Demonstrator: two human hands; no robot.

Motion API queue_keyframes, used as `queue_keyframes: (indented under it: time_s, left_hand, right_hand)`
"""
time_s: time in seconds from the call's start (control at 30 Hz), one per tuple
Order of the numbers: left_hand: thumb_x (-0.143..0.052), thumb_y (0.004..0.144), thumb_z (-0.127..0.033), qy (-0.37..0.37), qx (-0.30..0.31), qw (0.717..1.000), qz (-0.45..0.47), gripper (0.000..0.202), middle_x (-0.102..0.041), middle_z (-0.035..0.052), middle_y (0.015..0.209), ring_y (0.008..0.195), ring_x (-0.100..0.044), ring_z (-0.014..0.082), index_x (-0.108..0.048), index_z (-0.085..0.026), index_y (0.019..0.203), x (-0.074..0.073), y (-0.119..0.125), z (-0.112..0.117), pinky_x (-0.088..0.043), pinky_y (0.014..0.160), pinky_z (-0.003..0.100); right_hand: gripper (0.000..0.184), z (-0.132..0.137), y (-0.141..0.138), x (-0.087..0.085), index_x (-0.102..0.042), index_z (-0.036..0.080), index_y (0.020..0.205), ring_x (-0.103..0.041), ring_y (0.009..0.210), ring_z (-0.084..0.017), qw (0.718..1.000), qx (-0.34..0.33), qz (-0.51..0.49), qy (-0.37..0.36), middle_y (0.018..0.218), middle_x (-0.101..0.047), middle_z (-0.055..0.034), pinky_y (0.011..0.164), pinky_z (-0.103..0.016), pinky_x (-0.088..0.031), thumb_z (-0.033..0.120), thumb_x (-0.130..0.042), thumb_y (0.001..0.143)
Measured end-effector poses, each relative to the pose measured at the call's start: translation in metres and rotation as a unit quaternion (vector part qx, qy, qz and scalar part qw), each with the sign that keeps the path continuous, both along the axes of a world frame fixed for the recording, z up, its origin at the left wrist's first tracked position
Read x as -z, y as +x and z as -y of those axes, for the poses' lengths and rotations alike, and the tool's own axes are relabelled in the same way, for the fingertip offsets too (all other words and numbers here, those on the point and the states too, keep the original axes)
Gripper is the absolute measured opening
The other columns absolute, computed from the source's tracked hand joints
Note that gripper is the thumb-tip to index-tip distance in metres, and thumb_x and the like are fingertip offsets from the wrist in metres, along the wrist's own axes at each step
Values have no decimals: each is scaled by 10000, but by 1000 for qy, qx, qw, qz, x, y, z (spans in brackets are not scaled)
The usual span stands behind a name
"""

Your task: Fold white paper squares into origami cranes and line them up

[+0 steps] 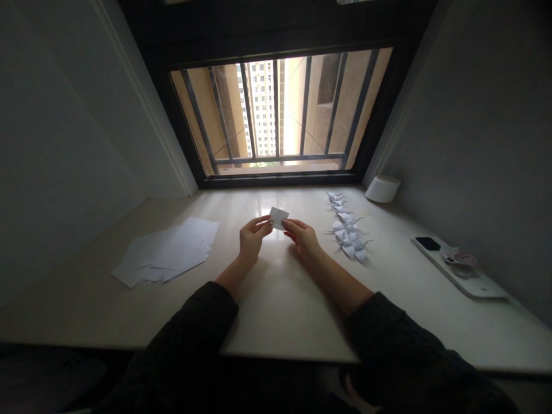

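Dimly lit ledge (284, 322), barred window (276, 115).

The left sleeve (185, 328) and right sleeve (397, 330) are near-black — loose, their fabric mostly lost in shadow — with wide cuffs (226, 297) ending partway along slim, bare forearms (334, 276). Left hand (251, 238) and right hand (305, 237): bare, slender-fingered.

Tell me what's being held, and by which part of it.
A small folded white paper: the left hand pinches its left edge, the right hand its lower right side.
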State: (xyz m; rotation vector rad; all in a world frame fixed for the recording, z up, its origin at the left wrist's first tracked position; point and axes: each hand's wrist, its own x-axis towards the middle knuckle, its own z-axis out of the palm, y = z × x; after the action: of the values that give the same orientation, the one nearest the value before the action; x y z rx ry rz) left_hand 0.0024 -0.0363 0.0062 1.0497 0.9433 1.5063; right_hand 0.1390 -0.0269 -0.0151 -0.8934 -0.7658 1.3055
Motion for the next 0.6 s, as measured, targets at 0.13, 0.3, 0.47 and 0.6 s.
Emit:
queue_keyframes:
  time_s: [0.13, 0.3, 0.47, 0.6]
  left_hand:
    - [-790, 580, -293, -6, 3, 1000, 3, 368, -721, 68, 809, 755, -650, 153, -698, -133, 897, 0, 0, 0, -504, 812, 344]
    - [-786, 587, -305, 2, -4, 1000, -8, 373, -721, 73, 816, 760, -655, 160, -695, -133, 906, 3, -2, -2, -510, 803, 344]
    - [-789, 580, -321, 5, 2, 1000, -23, 392, -722, 75, 794, 747, -656, 166, -693, -136, 913, 4, -2, -1, -511, 789, 349]
    - [-794, 571, -336, -5, 16, 1000, -14, 414, -723, 81, 809, 746, -659, 166, -691, -136, 919, 4, -2, -1, -507, 796, 350]
  right_hand:
    - [262, -2, 1, 2, -702, 200, 709, -638, 710, -163, 1000, 0, 9, -3, 706, -698, -19, 696, -291, -488, 363, -790, 524]
    - [314, -1, 3, -1, -708, 188, 744, -648, 726, -182, 998, 0, 56, 22, 750, -709, -43, 680, -296, -491, 382, -800, 515]
    - [375, 4, 1, -5, -667, 194, 788, -666, 754, -206, 997, 6, 65, 37, 779, -720, -56, 644, -292, -487, 387, -809, 499]
    - [383, 3, 2, -3, -639, 188, 764, -670, 734, -206, 998, 13, 62, 27, 742, -714, -51, 628, -288, -483, 369, -819, 480]
